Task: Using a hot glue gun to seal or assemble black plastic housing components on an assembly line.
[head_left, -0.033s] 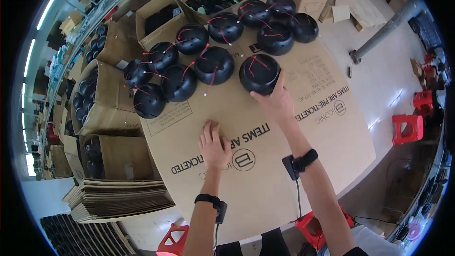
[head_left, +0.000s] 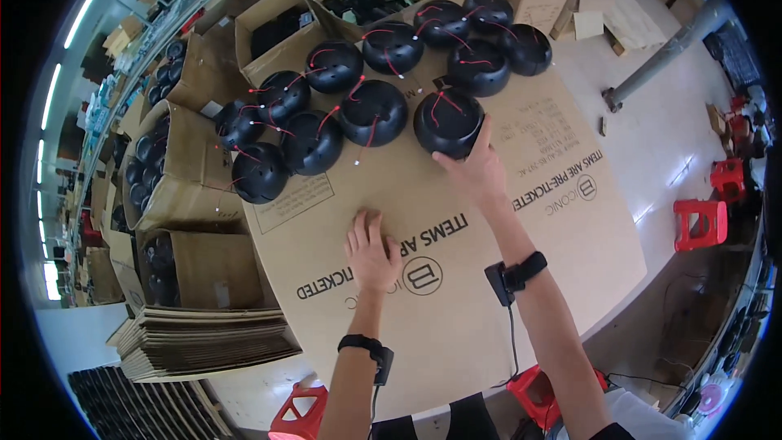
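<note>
My right hand (head_left: 479,173) grips the near right side of a black round, bowl-like housing (head_left: 448,124) with red wires on its top. Thumb and fingers curve around its wall, and some fingertips are hidden behind it. My left hand (head_left: 373,253) lies on the cardboard with fingers apart and slightly bent, holding nothing. Beyond both hands, several similar black housings with red wires sit in a curved group, among them one (head_left: 372,113) just left of the held one and another (head_left: 478,67) behind it.
A large printed cardboard sheet (head_left: 505,310) forms the work surface. Open cartons (head_left: 277,53) of dark parts stand behind it, and cartons of black housings (head_left: 216,269) along the left. Flattened cardboard (head_left: 204,342) is stacked lower left. Red stools (head_left: 699,224) stand on the floor, near a metal post (head_left: 660,53).
The held housing has shifted slightly away from me, toward the group, with my right hand still on it. The whole view has moved a little; my left hand stays on the cardboard.
</note>
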